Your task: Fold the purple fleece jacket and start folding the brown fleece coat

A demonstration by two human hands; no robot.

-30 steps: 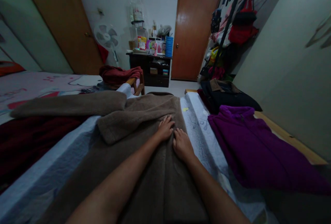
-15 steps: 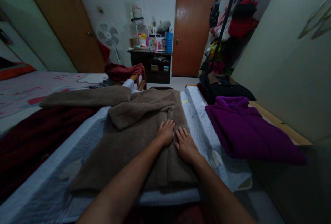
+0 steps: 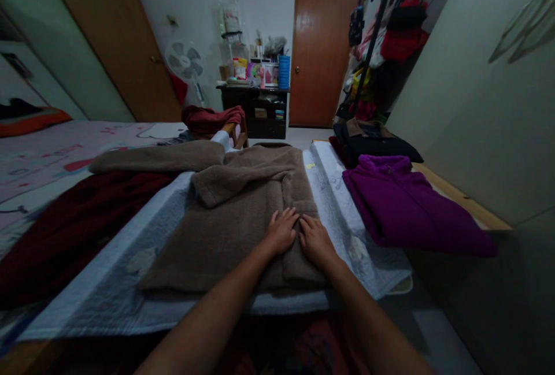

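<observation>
A brown fleece coat (image 3: pixel 225 242) lies spread on a pale quilted cloth (image 3: pixel 160 230). One sleeve is folded across its front, and the other stretches out to the left. Both of my hands rest palm down on the coat's right part, close beside each other. My left hand (image 3: pixel 281 230) lies flat with its fingers extended. Just to its right, my right hand (image 3: pixel 316 240) also lies flat, fingers pointing away from me. Neither hand grips the fabric.
A folded purple fleece jacket (image 3: pixel 411 207) and a dark folded garment (image 3: pixel 375 143) lie on the right. Dark red clothing (image 3: pixel 87 219) is at the left, beside a printed bed cover (image 3: pixel 52 144). A wooden chair (image 3: pixel 240 132) with red cloth stands beyond.
Both hands have slid slightly toward the coat's lower edge, staying flat on it. The camera view has shifted a little.
</observation>
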